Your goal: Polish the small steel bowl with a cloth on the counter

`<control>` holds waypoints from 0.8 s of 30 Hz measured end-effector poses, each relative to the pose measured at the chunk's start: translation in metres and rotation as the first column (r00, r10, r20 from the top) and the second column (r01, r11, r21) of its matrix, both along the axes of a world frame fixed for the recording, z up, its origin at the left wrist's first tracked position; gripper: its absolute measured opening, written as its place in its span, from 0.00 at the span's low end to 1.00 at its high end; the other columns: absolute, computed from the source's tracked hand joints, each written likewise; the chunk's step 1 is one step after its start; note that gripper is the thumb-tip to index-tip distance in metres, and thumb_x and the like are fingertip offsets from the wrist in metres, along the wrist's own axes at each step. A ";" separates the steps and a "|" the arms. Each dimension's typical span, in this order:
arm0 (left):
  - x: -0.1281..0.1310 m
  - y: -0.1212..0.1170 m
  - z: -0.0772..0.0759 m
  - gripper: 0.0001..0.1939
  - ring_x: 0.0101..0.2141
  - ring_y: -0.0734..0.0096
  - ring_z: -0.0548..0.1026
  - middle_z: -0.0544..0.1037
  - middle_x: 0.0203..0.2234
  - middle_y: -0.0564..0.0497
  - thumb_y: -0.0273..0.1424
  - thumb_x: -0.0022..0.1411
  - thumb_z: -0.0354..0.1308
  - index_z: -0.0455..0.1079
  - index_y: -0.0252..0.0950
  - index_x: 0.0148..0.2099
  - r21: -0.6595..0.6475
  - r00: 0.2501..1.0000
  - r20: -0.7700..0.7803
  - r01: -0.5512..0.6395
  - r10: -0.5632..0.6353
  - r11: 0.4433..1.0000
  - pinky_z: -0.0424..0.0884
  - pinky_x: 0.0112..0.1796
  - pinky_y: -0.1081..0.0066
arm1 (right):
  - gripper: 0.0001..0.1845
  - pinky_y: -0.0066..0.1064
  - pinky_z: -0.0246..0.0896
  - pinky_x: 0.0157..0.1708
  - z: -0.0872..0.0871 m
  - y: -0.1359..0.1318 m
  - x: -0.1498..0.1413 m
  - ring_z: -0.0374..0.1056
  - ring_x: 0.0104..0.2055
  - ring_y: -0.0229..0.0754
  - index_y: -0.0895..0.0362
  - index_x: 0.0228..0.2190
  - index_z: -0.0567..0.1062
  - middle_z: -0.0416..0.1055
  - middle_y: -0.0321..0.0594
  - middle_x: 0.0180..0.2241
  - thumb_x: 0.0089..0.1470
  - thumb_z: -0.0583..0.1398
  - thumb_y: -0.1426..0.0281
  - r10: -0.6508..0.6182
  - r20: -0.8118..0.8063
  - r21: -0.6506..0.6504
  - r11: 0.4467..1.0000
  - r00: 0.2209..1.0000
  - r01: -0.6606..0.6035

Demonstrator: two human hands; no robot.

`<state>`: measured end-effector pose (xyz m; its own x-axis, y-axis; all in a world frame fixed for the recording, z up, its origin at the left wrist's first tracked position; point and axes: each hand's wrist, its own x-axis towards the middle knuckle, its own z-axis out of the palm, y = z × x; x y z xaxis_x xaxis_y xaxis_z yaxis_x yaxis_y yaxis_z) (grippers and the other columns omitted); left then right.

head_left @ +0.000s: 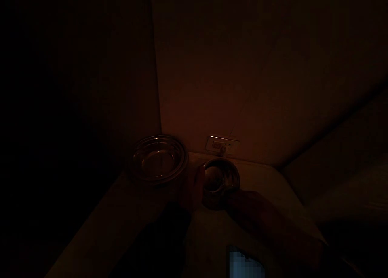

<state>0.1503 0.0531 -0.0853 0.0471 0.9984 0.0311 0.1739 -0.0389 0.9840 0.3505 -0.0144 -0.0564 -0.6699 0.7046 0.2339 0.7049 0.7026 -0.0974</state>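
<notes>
In near-dark, my left hand (196, 187) and right hand (247, 203) were at the round bowl (212, 201) on the bench (269, 179), grip unclear, seemingly steadying it; any lift called for level, two-sided support.

Left hand (196, 189): finger outlines lost in gloom, grip unreadable from here. Right hand (253, 207): fingertips indistinct against the small round vessel (214, 177), whose contents are too dark to tell. Wide metal dish (158, 161): lower outside swallowed by shadow. Wall plate (222, 143): fittings too small and dim. Lit screen (246, 265): blocky, unreadable, cut by the bottom edge.
</notes>
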 end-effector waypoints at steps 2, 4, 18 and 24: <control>0.000 0.000 -0.003 0.22 0.46 0.66 0.74 0.78 0.44 0.47 0.39 0.66 0.39 0.71 0.37 0.48 0.022 1.000 0.007 0.019 -0.020 1.000 0.68 0.49 0.68 | 0.20 0.43 0.67 0.46 0.000 0.002 -0.002 0.66 0.51 0.48 0.53 0.51 0.69 0.71 0.44 0.49 0.57 0.55 0.75 0.001 0.021 0.022 1.000 1.000 -0.002; -0.001 0.000 -0.005 0.22 0.46 0.67 0.74 0.78 0.44 0.48 0.39 0.66 0.39 0.71 0.37 0.49 0.055 0.999 0.007 0.034 -0.034 0.998 0.68 0.49 0.68 | 0.18 0.45 0.66 0.48 -0.002 0.003 -0.003 0.63 0.54 0.50 0.52 0.48 0.72 0.68 0.45 0.52 0.56 0.56 0.74 -0.011 0.032 0.057 0.998 0.999 0.009; 0.002 -0.003 -0.006 0.20 0.43 0.64 0.76 0.79 0.41 0.46 0.38 0.65 0.42 0.72 0.37 0.48 -0.023 0.997 -0.057 -0.050 0.049 0.998 0.71 0.45 0.66 | 0.21 0.35 0.66 0.47 -0.013 0.006 -0.052 0.68 0.48 0.43 0.55 0.50 0.67 0.70 0.46 0.48 0.55 0.52 0.79 -0.089 -0.150 -0.189 0.980 0.985 0.059; -0.002 0.000 -0.006 0.23 0.45 0.65 0.75 0.78 0.45 0.45 0.39 0.66 0.38 0.71 0.37 0.51 0.026 0.998 -0.044 -0.042 0.043 0.999 0.70 0.47 0.66 | 0.20 0.40 0.66 0.46 -0.019 0.008 -0.043 0.68 0.48 0.46 0.56 0.48 0.68 0.71 0.47 0.47 0.54 0.54 0.79 -0.080 -0.108 -0.130 0.989 0.991 0.066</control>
<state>0.1480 0.0526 -0.0912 0.0062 0.9985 0.0546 0.2192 -0.0547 0.9741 0.3073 -0.0060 -0.0754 -0.5899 0.7793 0.2113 0.7334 0.6266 -0.2637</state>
